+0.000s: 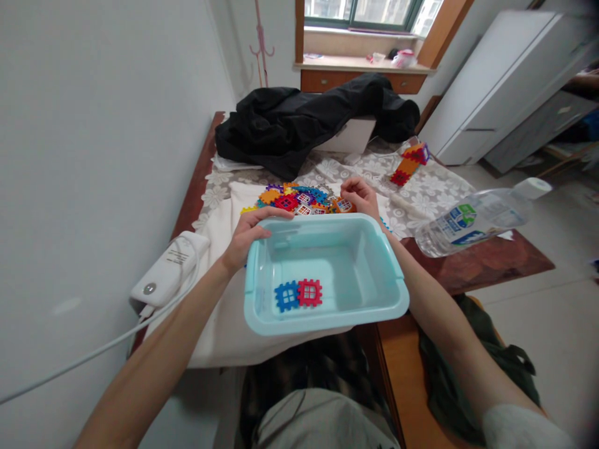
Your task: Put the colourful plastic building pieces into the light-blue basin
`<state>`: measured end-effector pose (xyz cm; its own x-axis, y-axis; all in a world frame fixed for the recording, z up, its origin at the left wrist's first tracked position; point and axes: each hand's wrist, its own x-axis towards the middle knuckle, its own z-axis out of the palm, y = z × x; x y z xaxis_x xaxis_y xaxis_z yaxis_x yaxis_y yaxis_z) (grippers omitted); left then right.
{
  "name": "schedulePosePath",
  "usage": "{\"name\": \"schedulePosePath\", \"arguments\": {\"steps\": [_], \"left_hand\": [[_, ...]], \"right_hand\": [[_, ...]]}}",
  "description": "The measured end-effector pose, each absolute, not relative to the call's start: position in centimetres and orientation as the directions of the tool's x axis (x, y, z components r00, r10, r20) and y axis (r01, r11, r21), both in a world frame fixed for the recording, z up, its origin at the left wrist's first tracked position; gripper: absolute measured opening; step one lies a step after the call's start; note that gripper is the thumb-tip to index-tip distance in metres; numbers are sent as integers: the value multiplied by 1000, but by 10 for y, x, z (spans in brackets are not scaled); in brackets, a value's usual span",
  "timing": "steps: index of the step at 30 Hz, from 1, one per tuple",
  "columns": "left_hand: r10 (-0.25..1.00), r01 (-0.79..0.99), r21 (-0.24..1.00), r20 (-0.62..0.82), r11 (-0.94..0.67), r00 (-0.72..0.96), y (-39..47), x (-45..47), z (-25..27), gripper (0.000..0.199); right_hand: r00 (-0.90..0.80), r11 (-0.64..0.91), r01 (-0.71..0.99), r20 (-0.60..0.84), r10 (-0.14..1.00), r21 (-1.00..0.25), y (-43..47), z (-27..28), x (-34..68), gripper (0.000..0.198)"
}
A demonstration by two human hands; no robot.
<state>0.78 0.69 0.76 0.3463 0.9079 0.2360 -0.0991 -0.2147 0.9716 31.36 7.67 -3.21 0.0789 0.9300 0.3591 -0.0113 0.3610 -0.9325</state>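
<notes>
The pale turquoise rectangular plastic tub (350, 271) sits at the centre of the frame, its open top facing me. Inside, at its lower left, a blue square toothed plastic piece (287, 296) touches a red square toothed plastic piece (309, 292), each with a window lattice. My left hand (248, 234) grips the tub's upper-left corner, fingers along the rim. My right hand (364, 196) is beyond the upper-right corner, fingers curled by an orange window-lattice piece (344, 205); I can't tell whether they're grasping it. That piece lies at the right end of a multicoloured heap of toothed plastic pieces (299, 201), just above the tub.

At right, a clear plastic bottle with a white cap (472, 221) has a blue-and-green label, too blurred to read. The white power bank (168, 268) at left carries small dark print, also illegible; a white cable crosses it.

Under the heap is a plain white cloth (215, 337), over a grey tablecloth with pale flowers (421, 209). An orange-and-red built shape (407, 165) stands on it at upper right. Black fabric (294, 121) is bunched across the upper middle, below the window (374, 11); a tall white cabinet (505, 81) fills the upper right.
</notes>
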Motion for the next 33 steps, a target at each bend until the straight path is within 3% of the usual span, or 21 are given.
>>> {"name": "schedulePosePath", "arguments": {"steps": [6,12,15,21,25,28,31,33], "left_hand": [[903,-121,974,224,-193,366,7,7,6,45],[898,-126,972,233,-199,374,8,6,4,45],[894,-126,971,238,-205,380,9,4,1,45],[886,-104,967,254,-232,388,13,-1,-6,45],[892,-104,973,232,-207,389,13,-1,-6,46],[888,-137,974,222,-181,404,11,1,-3,47],[887,-121,973,227,-194,403,9,2,0,46],[891,-101,971,240,-218,385,8,2,0,45]], "right_hand": [[163,269,-368,223,961,-890,73,-19,319,27],[255,236,-513,116,960,-825,74,-6,337,37],[265,301,-525,183,947,-796,73,14,341,34],[54,438,-375,453,890,-817,48,81,317,23],[-349,413,-370,536,768,-832,32,101,298,31],[-616,495,-125,458,640,-860,47,98,299,44],[-586,595,219,383,714,-773,83,82,304,43],[-595,622,448,305,743,-642,106,66,305,44]]}}
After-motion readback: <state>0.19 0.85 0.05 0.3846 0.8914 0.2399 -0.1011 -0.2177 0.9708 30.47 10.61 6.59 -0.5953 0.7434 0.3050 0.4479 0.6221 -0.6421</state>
